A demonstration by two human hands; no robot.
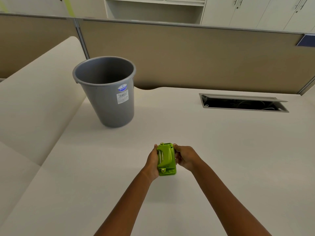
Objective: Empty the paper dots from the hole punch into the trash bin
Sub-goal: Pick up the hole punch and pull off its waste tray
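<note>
A small bright green hole punch [166, 159] is held between both hands just above the white desk, its lever side up. My left hand [152, 163] grips its left side, and my right hand [185, 157] grips its right side with fingers curled around the edge. A grey plastic trash bin [106, 92] stands upright on the desk to the far left of the punch, its mouth open and a white label on its wall. No paper dots are visible, and I cannot see the bin's bottom.
The white desk [221, 150] stretches to the right, with an open cable hatch [243, 103] at the back right. A beige partition [187, 57] runs along the far edge. A second desk section [34, 99] lies to the left of the bin.
</note>
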